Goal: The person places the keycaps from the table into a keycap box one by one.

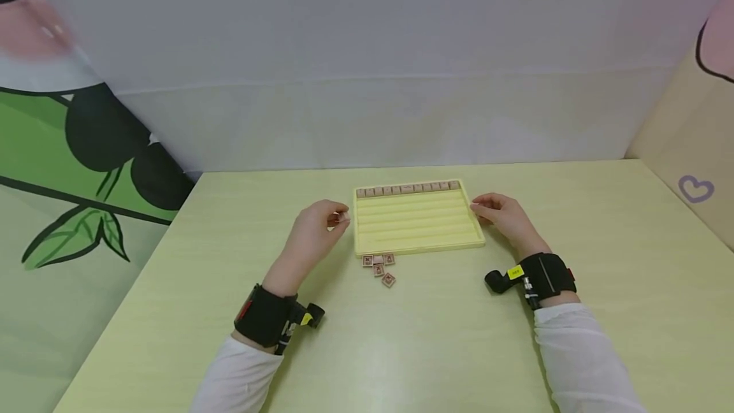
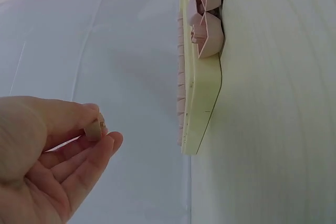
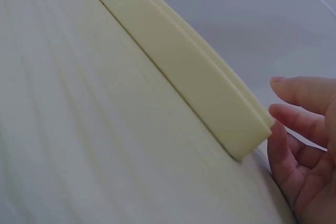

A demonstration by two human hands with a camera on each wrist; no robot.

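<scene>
— What is the left hand [image 1: 314, 232] doing?

— Its fingers [image 2: 93, 157] pinch a small wooden tile [image 2: 94, 129] between thumb and fingertips. The hand hovers just beside the left edge of the yellow tray [image 1: 417, 225], above the pale green surface [image 1: 401, 336].

— And the right hand [image 1: 503, 217]?

— It sits at the tray's right edge, near the far corner. From the right wrist view the fingers [image 3: 302, 121] are loosely bent and close to the tray's corner, holding nothing; whether they actually touch the rim, I cannot tell.

— What is in the tray?

— A row of tiles [image 1: 407, 189] fills the farthest groove, from end to end. The other grooves nearer the person show no tiles.

— Anything else on the surface?

— Four loose tiles [image 1: 380, 265] lie in a small cluster just outside the tray's near edge, toward its left end, one a little nearer the person than the rest.
</scene>
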